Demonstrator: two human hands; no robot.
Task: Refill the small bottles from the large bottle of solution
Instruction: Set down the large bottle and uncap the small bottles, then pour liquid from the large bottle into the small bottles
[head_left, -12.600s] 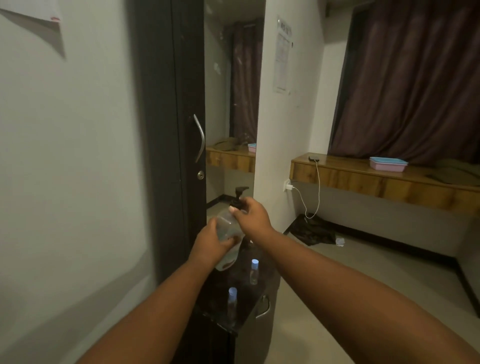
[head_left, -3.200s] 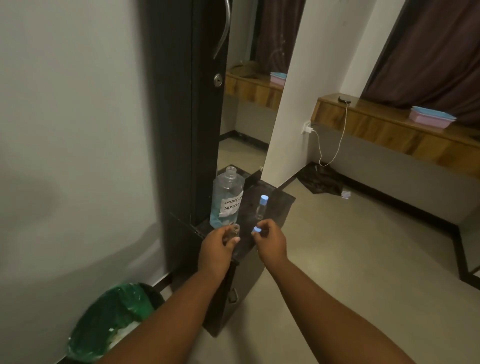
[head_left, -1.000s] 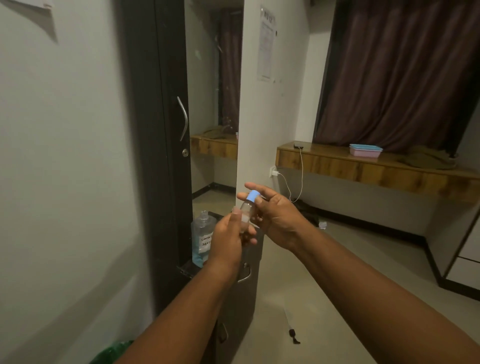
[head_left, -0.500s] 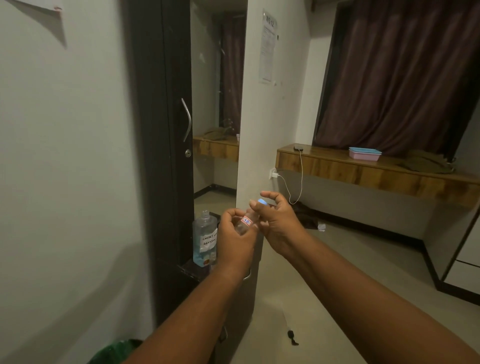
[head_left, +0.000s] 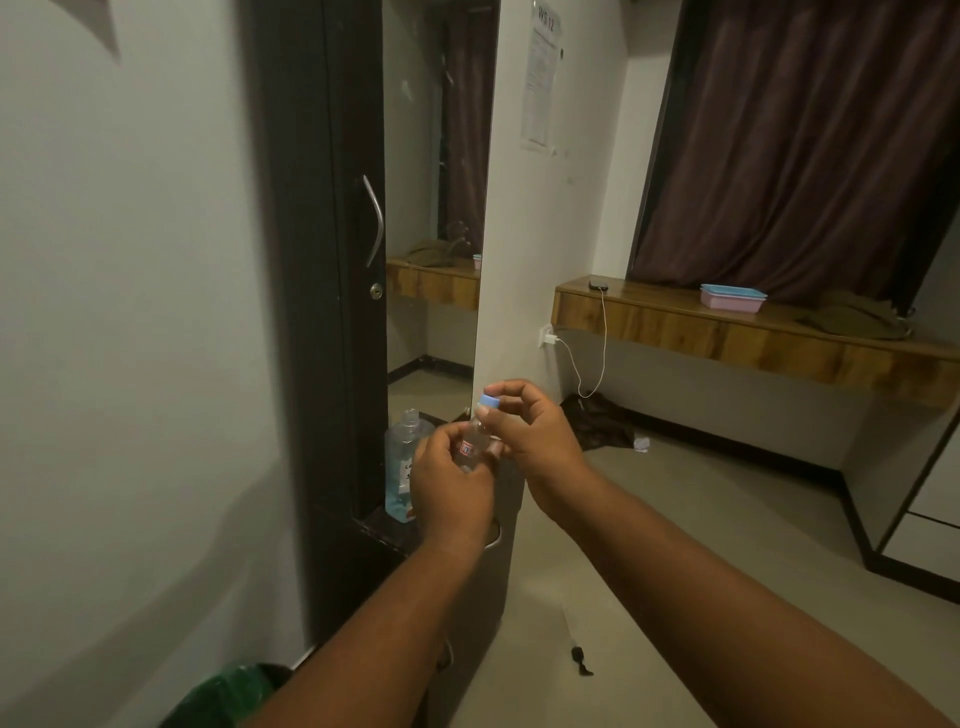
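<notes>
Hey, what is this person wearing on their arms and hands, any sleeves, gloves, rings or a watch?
Nothing shows. Both forearms are bare as far as the frame reaches, with no sleeve in view. The left hand and right hand are ungloved, and no ring, watch or bracelet shows on the fingers or wrists.

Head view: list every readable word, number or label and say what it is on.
"WS 12": heading of the paper notice on the wall; its body text is too small to read.
Large bottle label: partly hidden, handwriting unreadable.
Small bottle red-bordered label: too blurred.
</notes>
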